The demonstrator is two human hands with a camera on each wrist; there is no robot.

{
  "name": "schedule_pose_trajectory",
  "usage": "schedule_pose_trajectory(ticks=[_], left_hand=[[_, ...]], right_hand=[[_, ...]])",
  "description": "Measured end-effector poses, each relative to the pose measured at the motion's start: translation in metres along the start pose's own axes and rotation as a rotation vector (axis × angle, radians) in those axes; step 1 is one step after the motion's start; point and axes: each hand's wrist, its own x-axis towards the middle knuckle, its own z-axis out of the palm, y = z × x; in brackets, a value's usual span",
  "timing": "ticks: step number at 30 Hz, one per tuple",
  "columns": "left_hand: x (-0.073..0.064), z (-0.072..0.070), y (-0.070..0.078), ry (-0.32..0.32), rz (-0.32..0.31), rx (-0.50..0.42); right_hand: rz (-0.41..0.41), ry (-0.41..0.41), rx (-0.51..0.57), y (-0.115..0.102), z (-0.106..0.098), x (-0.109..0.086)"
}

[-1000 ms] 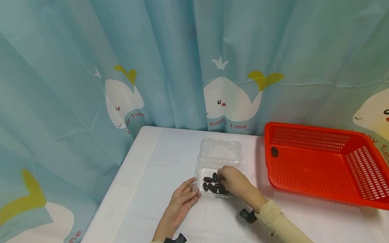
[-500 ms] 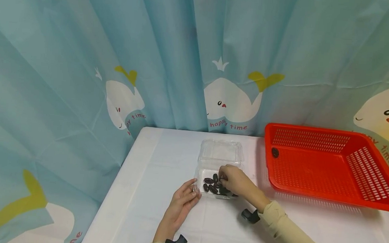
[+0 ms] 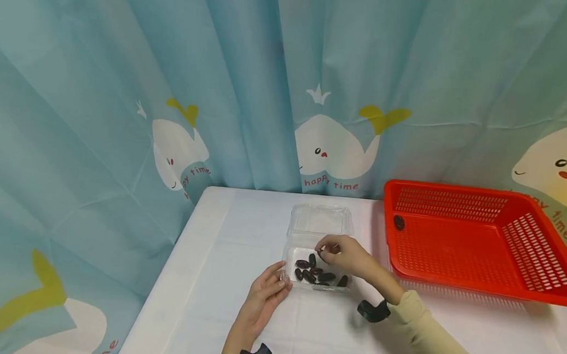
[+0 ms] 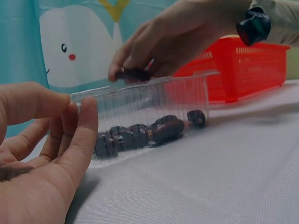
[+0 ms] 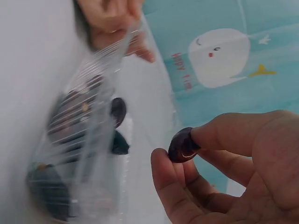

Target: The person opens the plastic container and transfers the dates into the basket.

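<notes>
A clear plastic clamshell box (image 3: 296, 251) lies on the white table with its lid (image 3: 321, 219) laid back. Several dark, glossy dates (image 3: 327, 277) are spread over its bottom. At the box's left side, my left hand (image 3: 266, 294) pinches the rim between thumb and fingers, as the left wrist view shows. Above the box, my right hand (image 3: 349, 254) holds one date (image 5: 181, 145) between thumb and fingertips. That date is raised over the rim in the left wrist view.
A red slotted basket (image 3: 456, 246) stands at the right of the table, with a single date (image 3: 399, 222) near its left wall. Behind the table hangs a blue curtain (image 3: 250, 87) with whale prints.
My right hand has risen from among the dates with one pinched in its fingers, showing more dates at the box's right side. The left hand has stayed at the rim.
</notes>
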Motion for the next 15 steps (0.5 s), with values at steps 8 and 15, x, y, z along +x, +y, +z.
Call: schedule_pose_trajectory(ticks=[8, 15], left_hand=[[-0.001, 0.001, 0.000, 0.027, -0.020, -0.008], [-0.001, 0.000, 0.000, 0.006, 0.000, -0.001]], right_hand=[[0.038, -0.023, 0.210, -0.008, -0.019, -0.005], [0.040, 0.003, 0.328, -0.007, -0.043, -0.005]])
